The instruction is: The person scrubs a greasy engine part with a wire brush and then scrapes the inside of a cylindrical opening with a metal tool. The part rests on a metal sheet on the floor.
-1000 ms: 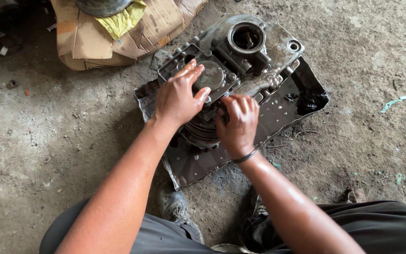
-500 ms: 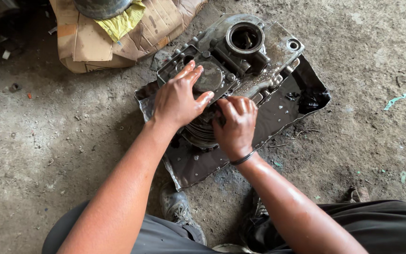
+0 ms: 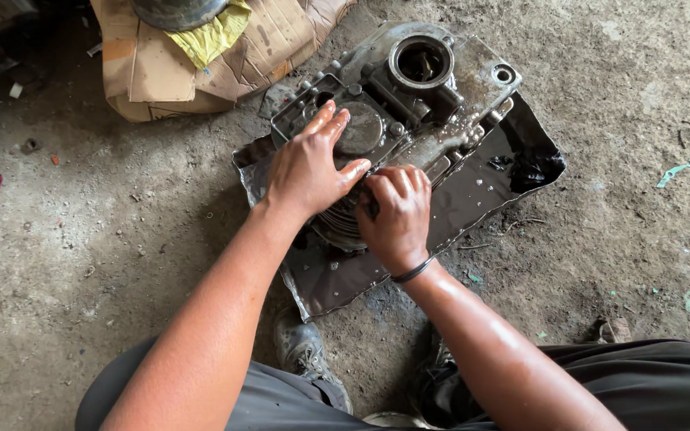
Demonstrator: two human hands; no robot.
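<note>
While the greasy engine casing (image 3: 409,96) lies on its dark metal tray (image 3: 473,199), oil pools in the tray with a black clump (image 3: 535,169) at the far corner. Left hand (image 3: 309,164) presses flat, fingers spread, on the casing; right hand (image 3: 397,211) curls tight onto the finned part (image 3: 337,225). Cardboard (image 3: 161,72) sits beyond on the concrete floor (image 3: 81,239).

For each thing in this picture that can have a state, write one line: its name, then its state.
Left hand: flat, fingers spread, pressing on the engine casing.
Right hand: curled on the casing's ribbed part.
Engine casing: lying flat, oily, round bore open.
Metal tray: on the ground, wet with dark oil.
Cardboard: flattened, creased.
</note>
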